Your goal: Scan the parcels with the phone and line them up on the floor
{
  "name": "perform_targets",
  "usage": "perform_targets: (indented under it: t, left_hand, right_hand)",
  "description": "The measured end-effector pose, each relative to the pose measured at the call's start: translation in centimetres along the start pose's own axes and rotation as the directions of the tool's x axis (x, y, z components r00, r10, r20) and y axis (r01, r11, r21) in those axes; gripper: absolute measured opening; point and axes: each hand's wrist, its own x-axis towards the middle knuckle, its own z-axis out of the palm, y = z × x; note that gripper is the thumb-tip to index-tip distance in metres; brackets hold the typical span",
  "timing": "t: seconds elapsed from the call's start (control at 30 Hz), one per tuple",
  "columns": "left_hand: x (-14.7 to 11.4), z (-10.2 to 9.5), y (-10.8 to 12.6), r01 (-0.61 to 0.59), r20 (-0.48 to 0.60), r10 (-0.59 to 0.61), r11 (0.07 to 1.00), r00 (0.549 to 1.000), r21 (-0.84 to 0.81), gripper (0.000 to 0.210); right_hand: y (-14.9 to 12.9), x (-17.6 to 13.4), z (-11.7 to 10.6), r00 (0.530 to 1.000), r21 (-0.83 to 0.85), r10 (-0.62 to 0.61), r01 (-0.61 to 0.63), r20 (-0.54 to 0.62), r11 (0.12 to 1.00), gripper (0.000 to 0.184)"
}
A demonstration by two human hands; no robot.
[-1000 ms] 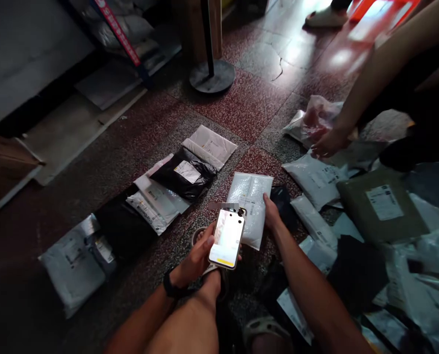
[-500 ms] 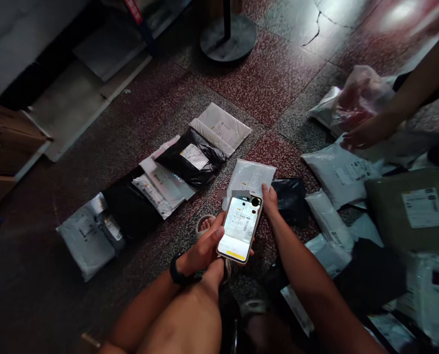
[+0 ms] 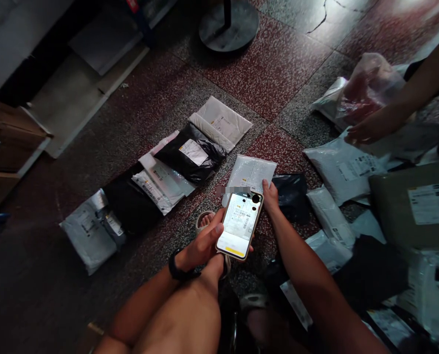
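You are crouched over a speckled red and grey terrazzo floor [image 3: 271,73], knees up in the foreground, with a slanting row of white, grey and black plastic mailer bags [image 3: 160,182] laid out ahead of you to the left and a loose heap of more parcels [image 3: 389,221] on your right. Your right arm reaches forward, low and nearly straight, and your right hand [image 3: 270,194] pinches the near edge of a white bubble-wrap mailer [image 3: 252,173], which lies on the floor just beyond your foot, beside a crumpled black bag [image 3: 291,194]. Your left arm is bent in across your knee, a black wristband [image 3: 175,268] on the wrist, and your left hand [image 3: 204,241] is wrapped around a lit smartphone in a pale case [image 3: 239,223], screen tilted up towards you, hovering over the mailer's near end. At the far right another person's hand [image 3: 365,132] rests on a white parcel [image 3: 343,167]. Since half a second ago almost nothing has shifted: both your grips are unchanged, and the view has only dipped a little, so the row of bags sits slightly higher in your sight
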Motion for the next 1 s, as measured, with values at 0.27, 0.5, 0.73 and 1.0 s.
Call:
perform_targets:
  t: [0.27,0.5,0.73,1.0]
  left_hand:
    - [0.08,-0.03,0.0,-0.015,0.021,0.015,1.0,1.0,0.001,0.074]
    - [0.11,-0.03,-0.09,-0.022,0.004,0.022,1.0,1.0,0.016,0.072]
    - [0.08,-0.11,0.05,0.002,0.005,-0.002,1.0,1.0,0.006,0.074]
    - [-0.25,-0.42,0.02,0.011,0.011,-0.011,1.0,1.0,-0.025,0.075]
  right_hand:
    - [0.19,0.12,0.02,1.0,0.011,0.011,-0.011,-0.009,1.0,0.093]
    - [0.25,0.1,0.18,0.999,0.05,0.008,-0.006,-0.035,0.999,0.096]
    - [0.57,0.28,0.26,0.999,0.056,0.009,-0.006,-0.05,0.998,0.086]
    - [0.27,0.06,0.23,0.998,0.05,0.011,-0.009,-0.054,0.999,0.086]
